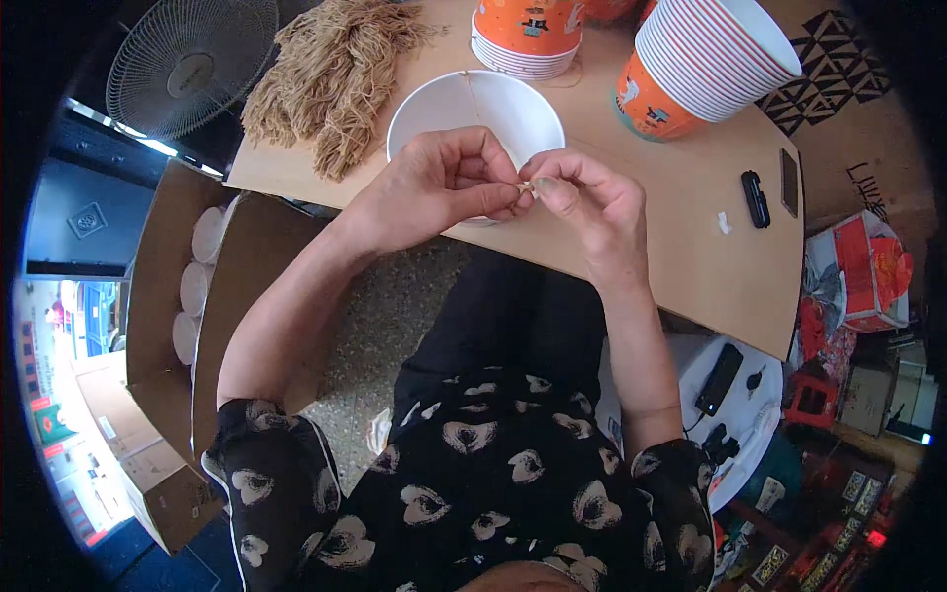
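Observation:
My left hand [419, 192] and my right hand [599, 202] meet at the table's near edge, thumbs and fingers of both pinched together. A small pale end of what looks like thin cord shows between their fingertips. Just behind them stands a white-lined paper bucket [419, 113], its mouth facing up, partly covered by my hands. A thin tan cord [472, 94] hangs from its far rim down the inside. Left of the bucket lies a big bundle of tan cords [330, 74].
Nested orange paper buckets [705, 69] and another stack [528, 35] stand at the back. A black clip-like object [756, 199], a dark flat bar [789, 183] and a white scrap [725, 223] lie right. On the left are a fan [192, 74] and an open carton [163, 316] holding round white pieces.

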{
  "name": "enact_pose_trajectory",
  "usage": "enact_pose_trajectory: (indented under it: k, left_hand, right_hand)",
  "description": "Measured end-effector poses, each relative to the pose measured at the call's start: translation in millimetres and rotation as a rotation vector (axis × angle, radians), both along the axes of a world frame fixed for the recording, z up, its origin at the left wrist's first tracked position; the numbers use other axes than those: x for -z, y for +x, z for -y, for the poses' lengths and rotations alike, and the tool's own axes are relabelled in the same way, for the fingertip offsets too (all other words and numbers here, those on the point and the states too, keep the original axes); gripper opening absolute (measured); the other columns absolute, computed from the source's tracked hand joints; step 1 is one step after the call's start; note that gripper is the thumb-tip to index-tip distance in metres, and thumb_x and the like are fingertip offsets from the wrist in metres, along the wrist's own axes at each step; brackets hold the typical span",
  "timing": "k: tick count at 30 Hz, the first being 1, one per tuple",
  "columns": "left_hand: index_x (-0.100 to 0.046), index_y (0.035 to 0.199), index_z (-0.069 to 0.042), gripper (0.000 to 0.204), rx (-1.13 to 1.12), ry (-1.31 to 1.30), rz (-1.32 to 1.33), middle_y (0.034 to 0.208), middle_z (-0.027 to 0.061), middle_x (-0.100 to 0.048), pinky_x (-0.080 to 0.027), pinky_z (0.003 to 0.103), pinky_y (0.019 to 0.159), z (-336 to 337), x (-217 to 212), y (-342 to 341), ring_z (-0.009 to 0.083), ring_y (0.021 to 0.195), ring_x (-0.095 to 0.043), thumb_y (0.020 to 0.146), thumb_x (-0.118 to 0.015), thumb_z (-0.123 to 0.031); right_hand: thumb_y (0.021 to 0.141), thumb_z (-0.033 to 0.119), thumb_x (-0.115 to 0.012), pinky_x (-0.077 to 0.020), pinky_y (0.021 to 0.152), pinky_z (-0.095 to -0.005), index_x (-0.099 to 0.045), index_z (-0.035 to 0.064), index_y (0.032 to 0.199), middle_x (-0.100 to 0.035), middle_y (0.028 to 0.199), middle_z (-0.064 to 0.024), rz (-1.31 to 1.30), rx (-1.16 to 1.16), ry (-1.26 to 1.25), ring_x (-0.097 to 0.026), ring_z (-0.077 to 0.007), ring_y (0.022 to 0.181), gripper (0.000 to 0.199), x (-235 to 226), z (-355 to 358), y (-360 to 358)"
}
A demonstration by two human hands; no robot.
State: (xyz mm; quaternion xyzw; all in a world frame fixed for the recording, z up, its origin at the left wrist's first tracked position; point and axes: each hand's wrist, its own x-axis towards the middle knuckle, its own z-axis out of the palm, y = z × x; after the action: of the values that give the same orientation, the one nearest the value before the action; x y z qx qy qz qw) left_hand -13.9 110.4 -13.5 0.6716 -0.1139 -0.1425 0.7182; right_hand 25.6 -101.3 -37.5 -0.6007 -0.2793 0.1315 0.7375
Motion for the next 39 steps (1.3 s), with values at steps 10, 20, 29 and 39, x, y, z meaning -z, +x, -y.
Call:
enact_pose_trajectory:
  k: [10,20,29,39]
  left_hand:
    - [-0.057,0.099,0.002,0.007,0.012,-0.011,-0.033,0.099,0.0112,-0.07,-0.055,0.03,0.093,-1.1,-3.1,0.2,0.0161,0.1,-0.068,0.097,-0.062,-0.003]
    - [-0.059,0.098,0.002,0.006,0.011,-0.005,-0.003,0.096,0.0088,-0.07,-0.056,0.025,0.084,0.9,-0.8,-0.2,0.0122,0.092,-0.067,0.095,-0.064,-0.002]
    - [-0.06,0.105,0.001,0.011,0.003,-0.026,-0.013,0.097,0.0064,-0.07,-0.055,0.024,0.083,1.4,-2.3,0.0,0.0106,0.092,-0.067,0.095,-0.064,-0.003]
    - [-0.059,0.113,0.001,0.017,0.025,0.006,-0.013,0.102,0.0071,-0.069,-0.054,0.027,0.091,-0.2,0.1,0.3,0.0128,0.099,-0.067,0.097,-0.062,-0.004]
  right_hand:
    - [0.095,0.01,-0.062,-0.0517,0.083,-0.0273,-0.067,-0.0054,0.099,-0.07,0.098,-0.0072,0.093,0.075,-0.077,-0.064,-0.01,0.087,0.017,-2.7,1.7,0.4]
    - [0.093,0.008,-0.063,-0.0532,0.08,-0.0261,-0.066,-0.0052,0.096,-0.069,0.094,-0.0073,0.054,0.032,-0.052,-0.065,-0.0108,0.083,0.014,0.6,-0.3,1.6]
    - [0.093,0.005,-0.061,-0.0536,0.08,-0.0254,-0.066,-0.0056,0.097,-0.069,0.1,-0.0081,0.032,0.066,-0.055,-0.064,-0.01,0.084,0.013,-0.4,0.0,1.1]
    - [0.094,0.006,-0.062,-0.0514,0.079,-0.0241,-0.067,-0.0048,0.097,-0.069,0.098,-0.0056,-0.002,0.11,-0.046,-0.062,-0.0082,0.087,0.012,-0.5,-1.7,-0.7]
